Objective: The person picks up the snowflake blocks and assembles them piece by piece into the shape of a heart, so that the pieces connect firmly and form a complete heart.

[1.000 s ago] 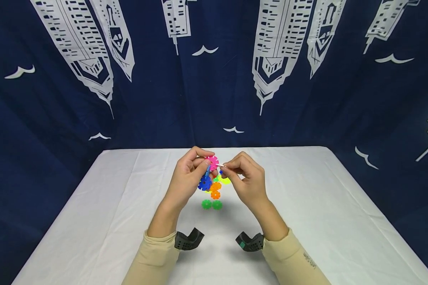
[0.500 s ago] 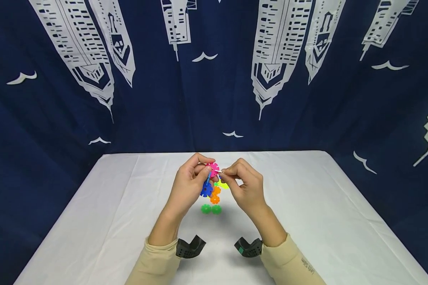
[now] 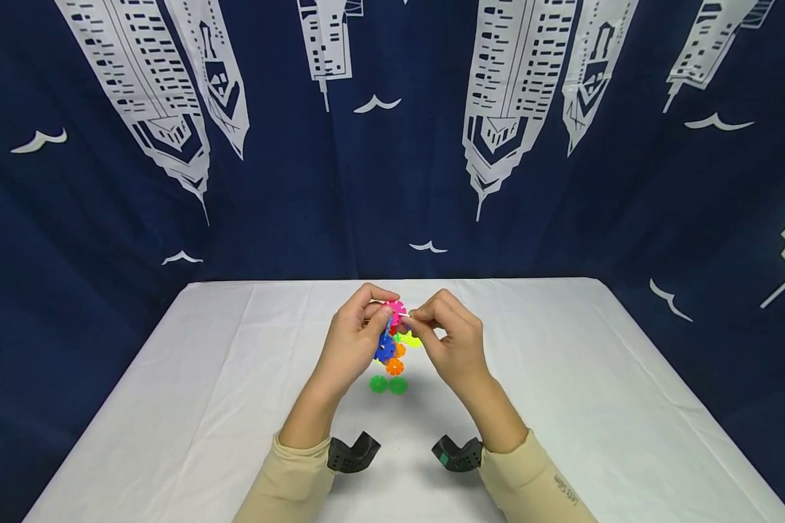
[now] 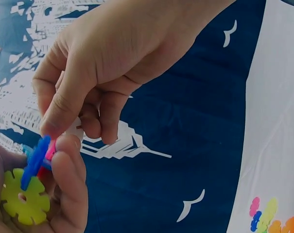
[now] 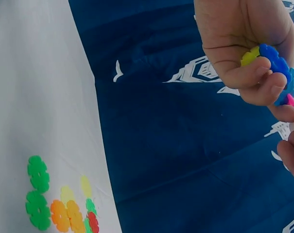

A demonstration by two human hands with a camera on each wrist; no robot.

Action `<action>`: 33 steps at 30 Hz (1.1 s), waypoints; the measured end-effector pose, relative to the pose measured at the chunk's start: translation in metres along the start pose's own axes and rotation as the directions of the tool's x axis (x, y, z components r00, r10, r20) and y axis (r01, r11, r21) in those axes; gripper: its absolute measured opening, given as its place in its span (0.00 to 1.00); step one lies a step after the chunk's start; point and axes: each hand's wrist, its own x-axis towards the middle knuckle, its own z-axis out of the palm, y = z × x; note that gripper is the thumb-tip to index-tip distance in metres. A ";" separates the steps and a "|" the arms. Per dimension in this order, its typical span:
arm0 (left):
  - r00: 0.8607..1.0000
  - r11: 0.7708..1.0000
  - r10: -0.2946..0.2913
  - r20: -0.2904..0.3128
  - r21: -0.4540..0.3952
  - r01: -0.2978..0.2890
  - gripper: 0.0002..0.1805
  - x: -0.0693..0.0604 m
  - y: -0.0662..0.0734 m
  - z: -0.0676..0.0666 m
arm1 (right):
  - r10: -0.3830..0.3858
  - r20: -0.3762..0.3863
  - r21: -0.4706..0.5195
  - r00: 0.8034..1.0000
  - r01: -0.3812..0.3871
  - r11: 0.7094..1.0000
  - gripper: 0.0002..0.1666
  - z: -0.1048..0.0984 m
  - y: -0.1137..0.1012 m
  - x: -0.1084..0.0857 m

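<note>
In the head view, both hands were raised over the worktop (image 3: 562, 414), their fingertips nearly meeting. The left hand (image 3: 348, 333) gripped a cluster of notched discs: a pink disc (image 3: 397, 310) uppermost, a blue disc (image 3: 385, 349) at about seven o'clock from it, a light-blue disc (image 5: 293, 82) beside the blue one, and a yellow disc (image 4: 26, 198) within the curled fingers, against the blue one's edge. The right hand (image 3: 451, 335) pinched a white disc (image 4: 75, 129) by its rim at three o'clock from the pink disc; whether those two were joined could not be made out. At six o'clock from the cluster, two green discs (image 3: 379, 383) lay side by side on the worktop, with an orange disc (image 3: 395, 367) at twelve o'clock from the right one and a lime disc (image 3: 415, 341) at one o'clock from the orange one. Tan sleeves (image 3: 289, 476) reached in from seven and five o'clock, a black bracket (image 3: 354, 455) at each wrist. A blue curtain (image 3: 366, 189) hung at twelve o'clock.
</note>
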 end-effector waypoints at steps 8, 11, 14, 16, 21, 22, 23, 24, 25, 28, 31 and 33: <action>0.997 0.998 -0.024 0.077 -0.049 0.027 0.08 0.000 -0.002 -0.004 | 0.030 0.037 0.020 0.999 -0.031 0.999 0.10 -0.006 0.001 0.001; 0.993 0.996 -0.049 0.110 -0.070 0.057 0.09 0.000 -0.002 -0.005 | 0.019 0.046 0.016 0.999 -0.020 1.000 0.09 -0.007 0.001 0.000; 0.981 0.992 -0.083 0.176 -0.078 0.098 0.11 -0.001 -0.002 -0.003 | 0.002 0.049 -0.003 0.999 -0.002 1.000 0.10 -0.008 0.001 0.000; 0.973 0.992 -0.088 0.214 -0.066 0.104 0.12 -0.001 -0.003 -0.001 | -0.013 0.053 -0.016 0.999 0.014 1.000 0.11 -0.009 0.002 0.001; 0.977 0.997 -0.078 0.198 -0.007 0.081 0.14 -0.001 -0.003 0.000 | 0.003 0.101 -0.026 0.995 -0.001 1.000 0.13 -0.010 0.005 0.003; 0.980 0.997 -0.080 0.182 0.007 0.080 0.14 -0.001 -0.003 -0.001 | 0.029 0.119 -0.026 0.992 -0.026 0.999 0.14 -0.010 0.006 0.003; 0.982 0.996 -0.085 0.168 0.020 0.083 0.14 -0.001 -0.003 -0.002 | 0.062 0.141 -0.029 0.988 -0.058 0.998 0.14 -0.011 0.007 0.002; 0.983 0.996 -0.090 0.157 0.029 0.087 0.14 -0.001 -0.002 -0.003 | 0.101 0.166 -0.035 0.981 -0.096 0.995 0.15 -0.011 0.008 0.002; 0.985 0.995 -0.096 0.146 0.040 0.091 0.14 -0.001 -0.002 -0.004 | 0.146 0.197 -0.039 0.969 -0.141 0.989 0.15 -0.012 0.011 0.001; 0.987 0.995 -0.091 0.130 0.054 0.085 0.14 0.001 -0.002 -0.006 | 0.308 0.322 -0.076 0.895 -0.300 0.951 0.13 -0.011 0.021 -0.003; 0.989 0.996 -0.083 0.126 0.054 0.077 0.14 0.002 -0.003 -0.009 | 0.434 0.471 -0.143 0.768 -0.419 0.897 0.11 -0.005 0.037 -0.014; 0.989 0.996 -0.079 0.127 0.048 0.074 0.14 0.001 -0.004 -0.011 | 0.483 0.568 -0.192 0.666 -0.464 0.865 0.11 0.000 0.048 -0.025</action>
